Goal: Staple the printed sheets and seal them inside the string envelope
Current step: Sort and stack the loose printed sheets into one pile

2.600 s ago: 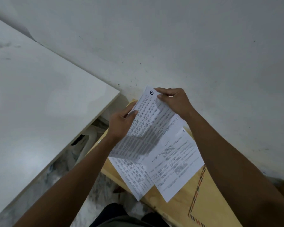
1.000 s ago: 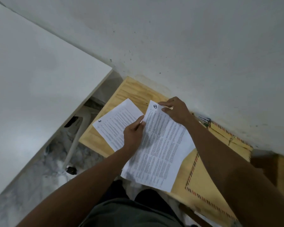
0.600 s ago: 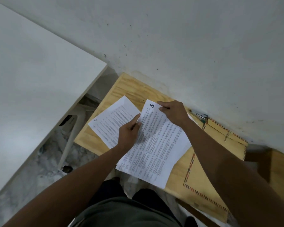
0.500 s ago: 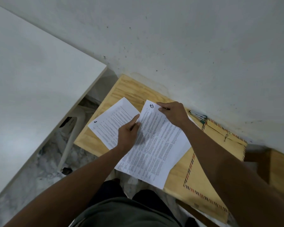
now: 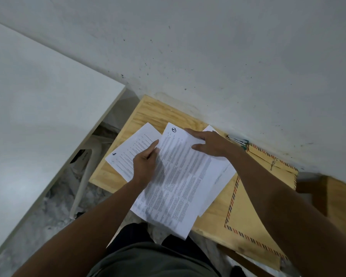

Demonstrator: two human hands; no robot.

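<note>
Left hand (image 5: 146,163) pinches the near-left edge of the printed sheets (image 5: 176,184), which overhang the table's (image 5: 148,108) near edge, likely to square them for stapling. Right hand (image 5: 210,143) lies open and flat on their far corner, pinning them. Beyond, the string envelope (image 5: 248,208) lies at the table's right, the stapler (image 5: 238,140) against its far edge.

Left hand (image 5: 145,163): palm down, fingers curled, thumb and fingertips pinching. Right hand (image 5: 212,144): flat, palm down, fingers spread pointing left, pressing down. Both bare forearms extended forward, converging.
</note>
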